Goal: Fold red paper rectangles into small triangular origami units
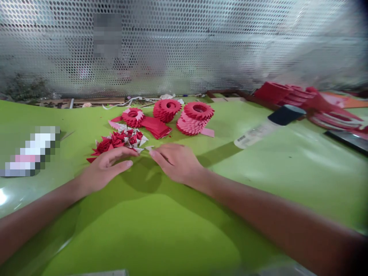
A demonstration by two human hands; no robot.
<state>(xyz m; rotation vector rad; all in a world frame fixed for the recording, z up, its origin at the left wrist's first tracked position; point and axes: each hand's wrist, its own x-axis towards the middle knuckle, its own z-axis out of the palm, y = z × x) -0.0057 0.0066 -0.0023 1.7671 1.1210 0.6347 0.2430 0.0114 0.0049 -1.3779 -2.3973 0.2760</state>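
My left hand [107, 166] lies on the green table [161, 222], fingers stretched toward a heap of small folded red and white paper pieces [119, 141]. My right hand [176, 163] rests palm down just right of the heap. Its fingertips touch a small white folded piece [148, 148]. Neither hand grips anything that I can see. Behind the heap stand rings built of folded paper: a small red and white one [132, 117], a red one [166, 110] and a taller red and pink one [195, 119]. A stack of flat red paper [156, 127] lies between them.
A white bottle with a dark cap [267, 126] lies on its side to the right. More red paper work [310, 103] sits at the far right. A perforated metal screen [184, 46] closes off the table's back. A pixelated object lies at the left.
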